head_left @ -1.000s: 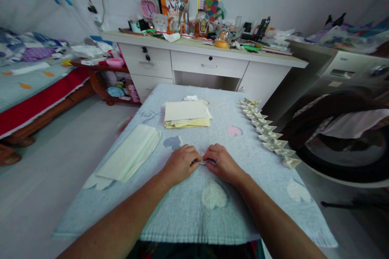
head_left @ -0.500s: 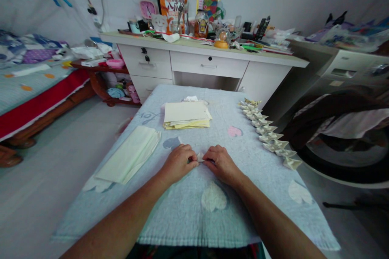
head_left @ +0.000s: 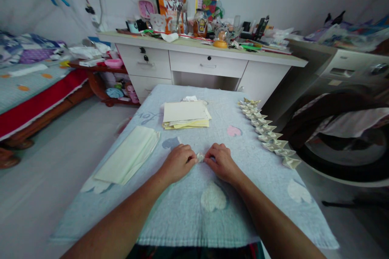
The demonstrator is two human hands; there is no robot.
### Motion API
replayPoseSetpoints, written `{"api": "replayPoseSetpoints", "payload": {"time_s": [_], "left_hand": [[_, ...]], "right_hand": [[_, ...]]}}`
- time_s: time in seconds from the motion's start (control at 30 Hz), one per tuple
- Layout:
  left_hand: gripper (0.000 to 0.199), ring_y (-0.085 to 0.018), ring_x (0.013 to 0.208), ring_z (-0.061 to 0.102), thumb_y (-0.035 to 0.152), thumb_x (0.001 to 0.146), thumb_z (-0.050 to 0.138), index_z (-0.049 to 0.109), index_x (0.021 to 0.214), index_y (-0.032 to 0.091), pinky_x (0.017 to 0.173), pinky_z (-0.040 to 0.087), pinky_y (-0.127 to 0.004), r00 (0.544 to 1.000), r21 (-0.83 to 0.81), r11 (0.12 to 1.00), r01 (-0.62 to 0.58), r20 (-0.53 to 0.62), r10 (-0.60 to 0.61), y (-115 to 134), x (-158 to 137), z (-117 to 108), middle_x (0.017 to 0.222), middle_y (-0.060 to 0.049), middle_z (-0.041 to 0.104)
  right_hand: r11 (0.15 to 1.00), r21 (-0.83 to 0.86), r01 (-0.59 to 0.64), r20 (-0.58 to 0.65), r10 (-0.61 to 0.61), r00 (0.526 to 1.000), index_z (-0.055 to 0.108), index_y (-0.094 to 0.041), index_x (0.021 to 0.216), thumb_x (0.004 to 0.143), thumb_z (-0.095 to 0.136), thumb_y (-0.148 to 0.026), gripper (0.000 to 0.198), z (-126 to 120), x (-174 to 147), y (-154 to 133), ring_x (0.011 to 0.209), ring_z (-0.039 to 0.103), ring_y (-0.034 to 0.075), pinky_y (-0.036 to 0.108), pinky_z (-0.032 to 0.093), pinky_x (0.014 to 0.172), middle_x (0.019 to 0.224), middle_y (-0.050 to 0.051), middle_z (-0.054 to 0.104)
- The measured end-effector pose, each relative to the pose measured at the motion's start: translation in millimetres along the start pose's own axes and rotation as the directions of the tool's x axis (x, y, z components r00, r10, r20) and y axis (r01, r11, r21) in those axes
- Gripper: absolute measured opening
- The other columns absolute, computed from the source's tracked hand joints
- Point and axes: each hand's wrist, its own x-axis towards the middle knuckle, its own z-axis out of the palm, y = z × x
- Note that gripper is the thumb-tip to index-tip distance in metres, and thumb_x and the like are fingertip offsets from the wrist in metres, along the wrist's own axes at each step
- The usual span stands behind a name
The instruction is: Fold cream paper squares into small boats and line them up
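A small folded paper piece (head_left: 199, 157) sits between my two hands at the middle of the cloth-covered table. My left hand (head_left: 180, 162) pinches its left end, and my right hand (head_left: 221, 162) pinches its right end. Fingers cover both ends, so only its pale middle shows. To the right stands a slanting row of folded paper boats (head_left: 269, 132), each tucked close to its neighbour. Beyond my hands lies a stack of cream and yellow paper sheets (head_left: 186, 112). Left of my left arm rests a pile of long pale-green folded paper (head_left: 129, 156).
A blue-grey cloth (head_left: 182, 218) with heart prints covers the table. Behind it stands a white desk (head_left: 209, 64) crowded with jars, an orange bag (head_left: 170, 0) and a pink clock (head_left: 146, 9). A washing machine (head_left: 340, 73) is at right, a bed (head_left: 39, 85) at left.
My hands still pinch the paper piece at the same spot. The piece's visible middle has changed shape slightly, and my right fingers have shifted a little. The view has moved slightly.
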Motion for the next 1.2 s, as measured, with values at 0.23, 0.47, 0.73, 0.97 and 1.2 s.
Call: {"api": "replayPoseSetpoints", "payload": {"time_s": [0.23, 0.47, 0.73, 0.97, 1.2], "left_hand": [[0.019, -0.018, 0.079, 0.053, 0.026, 0.085, 0.053, 0.06, 0.068, 0.019, 0.073, 0.037, -0.029, 0.998, 0.1, 0.995, 0.028, -0.06, -0.022, 2.2, 0.2, 4.4, 0.074, -0.003, 0.057], [0.017, -0.017, 0.08, 0.054, 0.03, 0.079, 0.061, 0.06, 0.066, 0.019, 0.074, 0.036, -0.029, 0.991, 0.046, 0.992, 0.118, -0.066, -0.114, 1.8, -0.2, 2.3, 0.076, -0.002, 0.057], [0.014, -0.017, 0.079, 0.054, 0.029, 0.075, 0.064, 0.061, 0.065, 0.02, 0.074, 0.036, -0.029, 0.993, -0.021, 0.994, 0.104, -0.059, -0.105, -2.6, 0.5, 2.8, 0.075, 0.0, 0.057], [0.011, -0.017, 0.079, 0.054, 0.027, 0.07, 0.068, 0.062, 0.065, 0.02, 0.074, 0.037, -0.028, 0.994, -0.042, 0.994, 0.1, -0.04, -0.102, -4.6, -0.7, 2.2, 0.074, 0.0, 0.057], [0.012, -0.016, 0.078, 0.054, 0.026, 0.073, 0.067, 0.062, 0.064, 0.019, 0.074, 0.036, -0.028, 0.996, -0.035, 0.996, 0.081, -0.04, -0.083, -5.2, 0.7, 1.1, 0.073, 0.0, 0.059]], "right_hand": [[0.996, -0.041, -0.077, 0.004, 0.077, 0.997, 0.067, -0.02, 0.079, 0.086, 0.06, -0.032, 0.016, 1.4, 2.2, -0.2, 0.089, 0.046, 0.018, 0.031, 0.026, 0.077, 0.087, 0.003, 0.058], [0.994, -0.051, -0.096, 0.028, 0.097, 0.995, 0.066, -0.019, 0.081, 0.086, 0.06, -0.031, 0.014, -0.8, 3.0, 0.4, 0.091, 0.045, 0.019, 0.032, 0.025, 0.077, 0.09, 0.004, 0.058], [0.999, 0.018, -0.035, 0.001, 0.035, 0.999, 0.065, -0.019, 0.082, 0.083, 0.063, -0.023, 0.004, -3.4, -1.2, -0.9, 0.091, 0.044, 0.019, 0.031, 0.027, 0.079, 0.09, 0.003, 0.056], [1.0, -0.006, 0.007, 0.025, -0.007, 1.0, 0.066, -0.019, 0.08, 0.081, 0.066, -0.02, 0.001, -2.2, -0.3, 4.5, 0.091, 0.044, 0.019, 0.032, 0.026, 0.079, 0.09, 0.003, 0.057], [0.999, -0.038, -0.009, 0.062, 0.011, 0.998, 0.067, -0.02, 0.078, 0.083, 0.066, -0.023, 0.006, -4.6, 3.1, 3.8, 0.089, 0.044, 0.018, 0.031, 0.025, 0.077, 0.087, 0.002, 0.059]]}}
